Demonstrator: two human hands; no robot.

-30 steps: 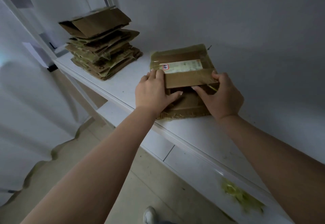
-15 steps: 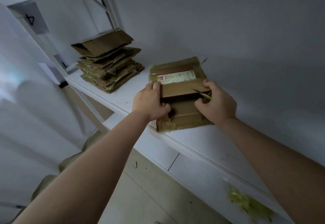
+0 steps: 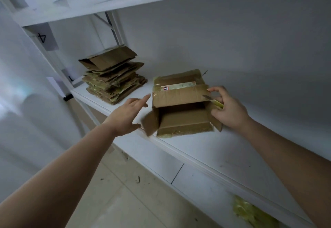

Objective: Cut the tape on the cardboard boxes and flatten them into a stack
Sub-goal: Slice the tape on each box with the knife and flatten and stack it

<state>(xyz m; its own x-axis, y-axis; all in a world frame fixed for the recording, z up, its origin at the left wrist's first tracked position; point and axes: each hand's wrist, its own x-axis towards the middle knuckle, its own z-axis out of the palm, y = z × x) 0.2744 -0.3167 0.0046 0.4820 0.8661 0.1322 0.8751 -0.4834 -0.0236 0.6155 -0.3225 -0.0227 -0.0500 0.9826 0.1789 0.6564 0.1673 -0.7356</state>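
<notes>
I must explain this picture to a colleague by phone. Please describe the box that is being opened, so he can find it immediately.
On the white shelf, right of the flattened cardboard stack, stands one brown box between the two hands. Unlike the stack, it keeps its shape, with flaps open and a white label on top.

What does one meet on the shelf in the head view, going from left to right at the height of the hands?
Stack of flattened boxes → left hand, open and touching nothing → open cardboard box → small knife → right hand, gripping the knife at the box's right side.
</notes>
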